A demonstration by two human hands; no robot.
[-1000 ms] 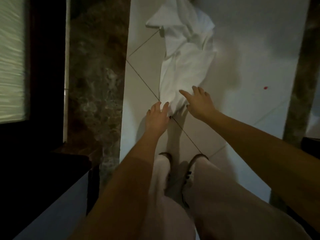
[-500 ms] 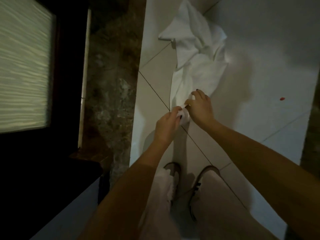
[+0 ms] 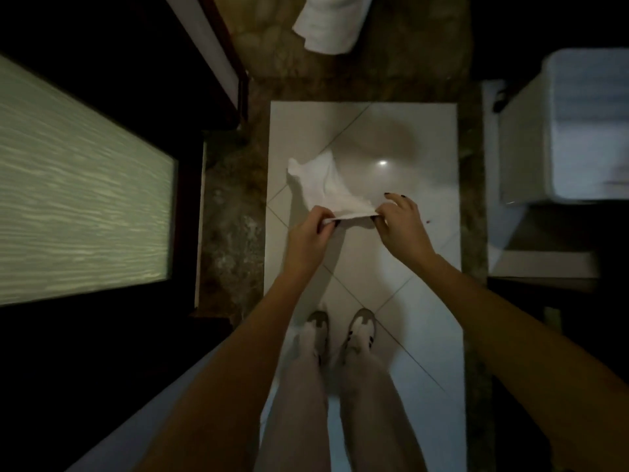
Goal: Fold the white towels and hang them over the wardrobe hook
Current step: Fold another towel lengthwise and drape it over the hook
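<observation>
A white towel [image 3: 320, 185] hangs above the white tiled floor [image 3: 401, 294], stretched by its near edge between both my hands. My left hand [image 3: 308, 235] pinches the left end of that edge. My right hand [image 3: 398, 223] pinches the right end, with some fingers spread. The rest of the towel droops away from me toward the floor. A second white towel [image 3: 328, 25] lies crumpled at the top of the view on the dark marble strip. No wardrobe hook is visible.
A frosted glass panel [image 3: 78, 192] in a dark frame runs along the left. Brown marble border [image 3: 231, 233] edges the tiled floor. A white box-like fixture [image 3: 571, 131] stands at the right. My shoes [image 3: 340, 328] stand on the tiles below my hands.
Both hands took hold of the towel's near end and lifted it off the floor, then moved apart and stretched the edge. The view pulled back higher, bringing a second towel into sight.
</observation>
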